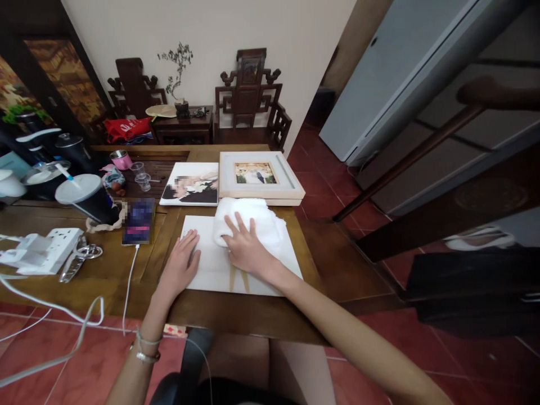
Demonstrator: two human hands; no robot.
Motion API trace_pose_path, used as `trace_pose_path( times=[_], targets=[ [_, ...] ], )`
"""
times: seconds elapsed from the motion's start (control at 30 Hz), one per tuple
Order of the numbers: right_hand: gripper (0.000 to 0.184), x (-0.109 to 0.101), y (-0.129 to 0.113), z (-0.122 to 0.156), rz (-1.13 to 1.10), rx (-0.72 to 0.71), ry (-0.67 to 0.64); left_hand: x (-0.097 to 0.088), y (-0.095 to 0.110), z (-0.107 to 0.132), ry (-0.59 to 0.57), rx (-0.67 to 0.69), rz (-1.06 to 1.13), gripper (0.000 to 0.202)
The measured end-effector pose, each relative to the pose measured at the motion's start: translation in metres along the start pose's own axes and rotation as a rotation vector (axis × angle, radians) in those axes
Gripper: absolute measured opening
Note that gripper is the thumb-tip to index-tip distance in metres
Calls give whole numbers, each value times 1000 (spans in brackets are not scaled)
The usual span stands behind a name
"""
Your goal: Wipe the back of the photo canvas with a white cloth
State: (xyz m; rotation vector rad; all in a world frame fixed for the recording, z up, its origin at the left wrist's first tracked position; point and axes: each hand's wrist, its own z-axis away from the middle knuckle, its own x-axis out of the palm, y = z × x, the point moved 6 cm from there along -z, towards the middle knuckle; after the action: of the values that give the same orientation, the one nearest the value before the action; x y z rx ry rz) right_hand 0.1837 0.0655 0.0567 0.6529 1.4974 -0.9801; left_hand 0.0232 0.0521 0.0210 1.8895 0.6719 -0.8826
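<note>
A white panel (206, 264) lies flat near the front edge of the wooden table, with two tan tapered shapes showing at its lower middle. Across its upper right part rests a folded white towel (270, 222). My right hand (247, 247) presses down on the towel's near left side, fingers spread over the cloth and nothing visibly gripped. On the panel's left edge lies my left hand (182, 264), flat, with its fingers stretched out and the thumb apart. The towel and both hands cover parts of the panel.
Behind the panel lie a photo print (192, 188) and a framed picture (257, 174). Leftward are a phone (139, 222) on a cable, a lidded cup (90, 199) with a straw, a power strip (59, 247) and keys (78, 259). A wooden railing (409, 163) stands at the right.
</note>
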Motion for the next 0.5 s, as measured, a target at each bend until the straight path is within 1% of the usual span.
trace_pose_path(
  times=[0.1,0.2,0.27,0.33,0.4,0.43,0.5],
  targets=[
    [38,13,-16,21,-18,-60,-31,0,1,1,3,9,-19,40],
    [36,21,-36,57,-59,-115,-83,1,1,2,9,17,-41,40],
    [35,20,-47,79,-97,-155,-123,1,1,2,9,27,-48,40],
    [35,13,-53,92,-126,-190,-161,1,1,2,9,38,-48,40],
    [36,2,-52,92,-140,-200,-189,0,2,2,11,40,-41,40],
    [37,-5,-49,87,-141,-193,-197,0,2,2,12,36,-35,41],
    [41,-15,-41,67,-125,-157,-207,-1,2,2,12,28,-20,40]
  ],
)
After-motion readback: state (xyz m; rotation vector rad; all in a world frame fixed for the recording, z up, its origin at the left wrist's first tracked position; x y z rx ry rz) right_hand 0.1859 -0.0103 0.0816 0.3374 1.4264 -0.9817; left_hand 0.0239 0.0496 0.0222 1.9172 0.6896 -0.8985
